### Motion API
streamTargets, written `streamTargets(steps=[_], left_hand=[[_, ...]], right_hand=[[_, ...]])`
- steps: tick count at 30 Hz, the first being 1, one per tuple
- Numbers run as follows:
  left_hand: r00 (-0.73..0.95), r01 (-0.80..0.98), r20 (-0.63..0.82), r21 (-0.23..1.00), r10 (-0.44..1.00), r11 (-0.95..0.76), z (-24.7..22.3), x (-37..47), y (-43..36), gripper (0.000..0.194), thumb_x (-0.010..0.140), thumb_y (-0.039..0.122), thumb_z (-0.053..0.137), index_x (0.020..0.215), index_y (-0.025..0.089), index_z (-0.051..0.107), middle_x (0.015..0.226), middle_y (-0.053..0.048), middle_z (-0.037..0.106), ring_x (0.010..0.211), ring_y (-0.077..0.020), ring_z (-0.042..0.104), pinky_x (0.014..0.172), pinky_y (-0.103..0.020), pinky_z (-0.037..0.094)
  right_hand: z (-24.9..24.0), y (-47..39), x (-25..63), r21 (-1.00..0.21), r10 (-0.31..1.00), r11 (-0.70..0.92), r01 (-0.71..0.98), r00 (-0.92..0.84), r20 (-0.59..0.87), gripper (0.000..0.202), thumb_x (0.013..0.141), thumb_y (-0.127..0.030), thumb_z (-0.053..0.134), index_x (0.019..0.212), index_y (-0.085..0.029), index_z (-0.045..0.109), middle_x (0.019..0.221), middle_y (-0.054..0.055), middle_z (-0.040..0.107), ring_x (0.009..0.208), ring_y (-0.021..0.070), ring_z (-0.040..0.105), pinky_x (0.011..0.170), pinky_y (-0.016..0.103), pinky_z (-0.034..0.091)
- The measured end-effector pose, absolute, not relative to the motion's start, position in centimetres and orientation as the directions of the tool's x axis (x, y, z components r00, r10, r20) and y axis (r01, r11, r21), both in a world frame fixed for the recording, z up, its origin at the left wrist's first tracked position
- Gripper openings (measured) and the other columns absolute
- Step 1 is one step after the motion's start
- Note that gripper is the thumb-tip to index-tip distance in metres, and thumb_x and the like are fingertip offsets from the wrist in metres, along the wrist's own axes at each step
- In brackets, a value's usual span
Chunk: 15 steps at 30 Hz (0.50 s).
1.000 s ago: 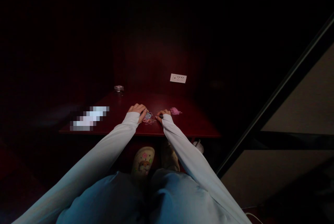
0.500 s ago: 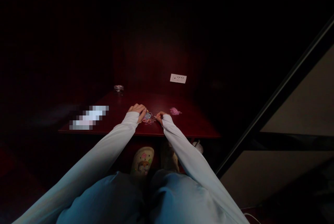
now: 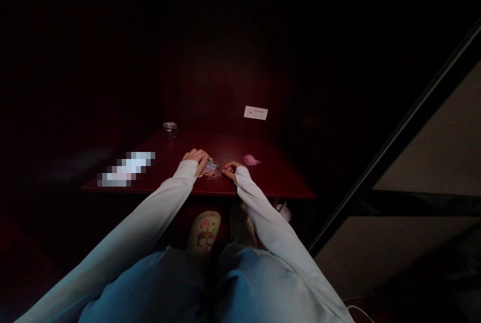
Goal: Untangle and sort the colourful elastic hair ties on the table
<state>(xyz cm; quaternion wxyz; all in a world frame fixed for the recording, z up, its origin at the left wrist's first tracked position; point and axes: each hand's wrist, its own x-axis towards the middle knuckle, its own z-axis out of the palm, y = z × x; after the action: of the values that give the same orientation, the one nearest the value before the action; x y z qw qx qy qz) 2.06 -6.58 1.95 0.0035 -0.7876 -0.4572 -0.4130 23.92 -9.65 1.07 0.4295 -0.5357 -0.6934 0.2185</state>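
A tangled pile of small coloured bands, which look like hair ties in grey, pink, purple and orange, lies near the front of a dark red table. My left hand rests at the pile's left side, its fingers loosely bent and slightly apart, the tips partly hidden. At the right side of the pile, my right hand has thumb and fingertips pinched together. What they pinch is too small to make out. Beyond the right hand sits a separate heap of pink bands.
A clear lidded jar stands at the back left of the table. A blurred-out bright object lies at the left edge. There is a white wall socket behind the table. Below the front edge are clog shoes and a round white object.
The view has shifted slightly. My right hand's fingers have turned a little at the pile's edge, and the bands there have spread slightly. My left hand stays at the pile.
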Motion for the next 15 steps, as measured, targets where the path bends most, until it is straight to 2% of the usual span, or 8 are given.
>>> streamTargets(steps=[5, 8, 12, 15], left_hand=[[0.243, 0.739, 0.656, 0.353, 0.715, -0.575, 1.70, 2.20, -6.40, 0.031, 0.098, 0.035, 0.039, 0.087, 0.026, 0.067, 0.100, -0.005, 0.072, 0.099, -0.0253, 0.055, 0.086, -0.038, 0.038], [0.253, 0.723, 0.657, 0.359, 0.710, -0.590, 1.56, 2.43, -6.28, 0.031, 0.097, 0.035, 0.040, 0.087, 0.027, 0.068, 0.100, -0.005, 0.071, 0.097, -0.0257, 0.054, 0.087, -0.038, 0.039], [0.274, 0.687, 0.657, 0.377, 0.702, -0.621, 1.34, 2.75, -6.02, 0.030, 0.095, 0.038, 0.042, 0.088, 0.027, 0.069, 0.102, -0.006, 0.071, 0.097, -0.0267, 0.055, 0.087, -0.039, 0.039], [0.251, 0.705, 0.669, 0.369, 0.700, -0.605, 1.21, 2.83, -5.88, 0.033, 0.097, 0.037, 0.039, 0.089, 0.027, 0.069, 0.104, -0.006, 0.071, 0.098, -0.0271, 0.055, 0.086, -0.040, 0.039]], right_hand=[[1.40, -10.35, 24.44, -0.616, 0.901, 0.387, 0.686, -0.139, 0.411, 0.020, 0.078, -0.033, 0.077, 0.094, -0.022, 0.077, 0.090, 0.003, 0.071, 0.087, 0.0186, 0.063, 0.086, 0.031, 0.049], [1.53, -10.36, 24.46, -0.554, 0.893, 0.412, 0.724, -0.200, 0.403, 0.019, 0.079, -0.032, 0.076, 0.096, -0.023, 0.079, 0.095, 0.005, 0.071, 0.092, 0.0197, 0.063, 0.090, 0.033, 0.049], [1.27, -10.21, 24.29, -0.615, 0.883, 0.462, 0.639, -0.263, 0.390, 0.021, 0.084, -0.027, 0.067, 0.101, -0.019, 0.078, 0.095, 0.006, 0.073, 0.086, 0.0174, 0.066, 0.086, 0.030, 0.053], [0.85, -9.86, 23.78, -0.690, 0.894, 0.445, 0.571, -0.240, 0.378, 0.022, 0.083, -0.025, 0.065, 0.100, -0.017, 0.077, 0.089, 0.005, 0.074, 0.079, 0.0164, 0.068, 0.081, 0.029, 0.054]])
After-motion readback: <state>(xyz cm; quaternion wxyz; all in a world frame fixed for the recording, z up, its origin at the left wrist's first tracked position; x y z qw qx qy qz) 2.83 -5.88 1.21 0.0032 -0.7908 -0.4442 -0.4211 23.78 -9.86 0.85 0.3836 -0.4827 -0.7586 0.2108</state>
